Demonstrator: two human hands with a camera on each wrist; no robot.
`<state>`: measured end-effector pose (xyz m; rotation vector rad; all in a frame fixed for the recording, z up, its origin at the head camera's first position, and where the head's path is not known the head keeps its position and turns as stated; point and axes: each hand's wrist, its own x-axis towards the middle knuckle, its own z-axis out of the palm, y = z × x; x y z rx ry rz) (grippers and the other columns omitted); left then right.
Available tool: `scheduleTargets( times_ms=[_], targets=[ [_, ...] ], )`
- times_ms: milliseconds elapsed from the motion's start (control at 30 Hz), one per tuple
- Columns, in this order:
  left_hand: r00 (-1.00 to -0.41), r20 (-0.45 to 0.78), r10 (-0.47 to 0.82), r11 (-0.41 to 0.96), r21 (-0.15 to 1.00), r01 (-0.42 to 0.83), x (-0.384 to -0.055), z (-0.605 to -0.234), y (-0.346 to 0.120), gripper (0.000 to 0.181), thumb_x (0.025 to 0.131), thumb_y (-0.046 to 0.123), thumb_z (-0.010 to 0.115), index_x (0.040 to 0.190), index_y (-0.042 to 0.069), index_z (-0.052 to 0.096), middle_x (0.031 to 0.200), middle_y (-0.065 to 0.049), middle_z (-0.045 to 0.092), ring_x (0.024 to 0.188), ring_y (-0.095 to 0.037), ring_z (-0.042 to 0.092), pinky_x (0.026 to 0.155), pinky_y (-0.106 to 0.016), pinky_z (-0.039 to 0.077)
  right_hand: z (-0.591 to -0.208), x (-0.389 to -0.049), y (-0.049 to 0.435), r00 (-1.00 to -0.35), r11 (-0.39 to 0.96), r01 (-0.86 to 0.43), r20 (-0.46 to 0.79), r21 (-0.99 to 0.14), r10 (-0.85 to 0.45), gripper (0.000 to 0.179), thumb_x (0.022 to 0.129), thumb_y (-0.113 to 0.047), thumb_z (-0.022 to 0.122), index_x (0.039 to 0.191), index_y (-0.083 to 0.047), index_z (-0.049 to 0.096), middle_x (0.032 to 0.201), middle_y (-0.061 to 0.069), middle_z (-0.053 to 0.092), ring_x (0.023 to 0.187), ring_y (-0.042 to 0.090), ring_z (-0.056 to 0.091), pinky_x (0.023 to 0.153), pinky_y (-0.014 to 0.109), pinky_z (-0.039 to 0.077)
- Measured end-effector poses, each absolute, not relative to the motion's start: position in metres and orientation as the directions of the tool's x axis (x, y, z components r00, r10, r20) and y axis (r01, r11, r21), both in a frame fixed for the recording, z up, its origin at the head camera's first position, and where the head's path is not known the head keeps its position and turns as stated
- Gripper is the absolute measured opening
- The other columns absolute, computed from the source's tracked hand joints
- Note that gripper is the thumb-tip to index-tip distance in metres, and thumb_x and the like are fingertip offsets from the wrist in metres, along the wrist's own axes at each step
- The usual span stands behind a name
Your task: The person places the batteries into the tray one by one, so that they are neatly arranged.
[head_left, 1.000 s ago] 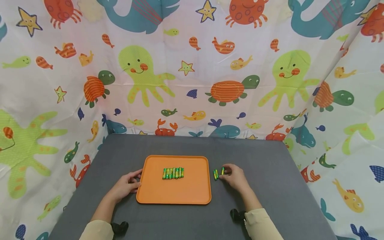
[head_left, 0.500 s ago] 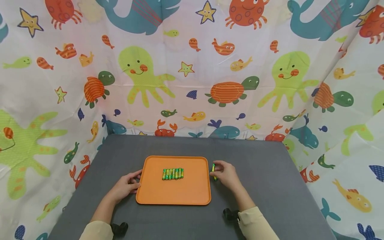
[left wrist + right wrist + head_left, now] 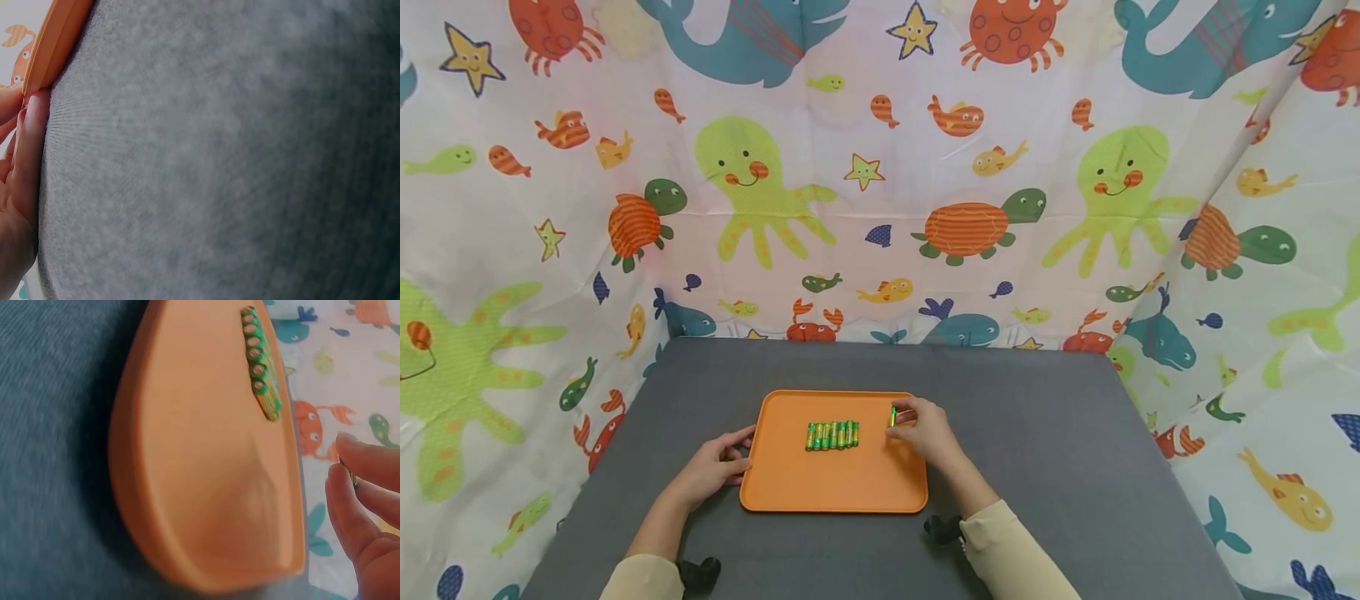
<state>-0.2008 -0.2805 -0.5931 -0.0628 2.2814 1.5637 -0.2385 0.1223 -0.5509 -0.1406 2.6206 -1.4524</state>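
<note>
Several green-and-yellow batteries (image 3: 832, 435) lie side by side in a row on the orange tray (image 3: 820, 487); the right wrist view shows their ends along the row. My right hand (image 3: 927, 432) is over the tray's right part, pinching an upright battery (image 3: 893, 416) between thumb and fingertips. In the right wrist view the fingers mostly hide what they pinch, and whether there is more than one battery I cannot tell. My left hand (image 3: 718, 460) holds the tray's left rim, with thumb and finger at the edge in the left wrist view.
A grey cloth-covered table (image 3: 1045, 433) carries the tray. Behind and at both sides hangs a white curtain (image 3: 850, 225) printed with sea animals. A black wrist strap piece (image 3: 942, 529) shows below my right hand, another (image 3: 700, 573) by my left sleeve.
My right hand has gathered the batteries lying beside the tray's right edge and moved left over the tray. My left hand and the row have stayed in place.
</note>
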Motion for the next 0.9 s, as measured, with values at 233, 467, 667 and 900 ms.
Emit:
scheduleTargets(
  times_ms=[233, 467, 667, 900],
  targets=[
    [-0.931, -0.326, 0.166, 0.386, 0.89, -0.243, -0.199, -0.593, -0.28, 0.065, 0.096, 0.01, 0.067, 0.155, 0.017, 0.042, 0.127, -0.012, 0.052, 0.092, -0.025, 0.057, 0.074, -0.032, 0.06, -0.562, -0.241, 0.108, -0.974, 0.526, -0.022, -0.1, -0.85, -0.202, 0.052, 0.082, -0.014, 0.084, 0.131, -0.007, 0.066, 0.109, 0.007, 0.072, 0.102, 0.026, 0.068, 0.083, 0.041, 0.058],
    [-0.93, -0.331, 0.158, 0.382, 0.889, -0.252, -0.2, -0.592, -0.279, 0.065, 0.096, 0.011, 0.068, 0.155, 0.017, 0.043, 0.126, -0.012, 0.052, 0.093, -0.025, 0.056, 0.074, -0.032, 0.06, -0.568, -0.247, 0.089, -0.963, 0.532, -0.034, -0.116, -0.846, -0.245, 0.052, 0.082, -0.011, 0.083, 0.13, -0.003, 0.065, 0.11, 0.009, 0.069, 0.1, 0.025, 0.066, 0.082, 0.041, 0.057],
    [-0.927, -0.341, 0.158, 0.379, 0.887, -0.263, -0.201, -0.591, -0.278, 0.065, 0.096, 0.011, 0.068, 0.155, 0.017, 0.042, 0.126, -0.012, 0.051, 0.093, -0.025, 0.057, 0.075, -0.033, 0.06, -0.574, -0.246, 0.078, -0.959, 0.596, -0.009, -0.161, -0.803, -0.232, 0.051, 0.081, -0.013, 0.085, 0.128, -0.007, 0.067, 0.103, 0.006, 0.068, 0.091, 0.017, 0.061, 0.078, 0.038, 0.054],
    [-0.928, -0.341, 0.153, 0.387, 0.884, -0.261, -0.202, -0.589, -0.278, 0.065, 0.096, 0.011, 0.068, 0.156, 0.017, 0.042, 0.126, -0.012, 0.051, 0.092, -0.025, 0.056, 0.074, -0.032, 0.059, -0.572, -0.245, 0.073, -0.953, 0.593, -0.016, -0.166, -0.805, -0.252, 0.054, 0.08, -0.008, 0.085, 0.13, -0.008, 0.066, 0.115, 0.003, 0.068, 0.097, 0.017, 0.062, 0.083, 0.036, 0.056]
  ],
)
